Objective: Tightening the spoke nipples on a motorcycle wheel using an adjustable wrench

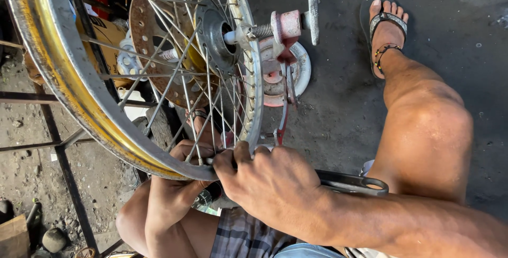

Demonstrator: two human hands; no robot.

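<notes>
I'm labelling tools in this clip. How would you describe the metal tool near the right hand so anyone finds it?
Start at the big spoked wheel. Follow its rim down to the right hand gripping it. From under that hand a flat grey wrench juts right toward the knee, the only tool ending in a closed ring.

One spoked metal wheel (106, 78) with a yellow-painted, worn rim; spokes too many and too overlapped to count.

One grey hub (214, 36) at its centre, one rusty round perforated disc (153, 30) behind it.

One red-and-white truing stand (283, 67), with one threaded axle screw (262, 29).

Two bare hands on the rim: one left hand (180, 168), one right hand (270, 184).

One dark metal wrench (352, 184) with a ring end, lying by the knee.

Feet seen: two. One foot (386, 25) in a dark beaded flip-flop, one (203, 126) partly hidden behind the spokes.

One yellow cardboard box (108, 36) behind the wheel.
</notes>
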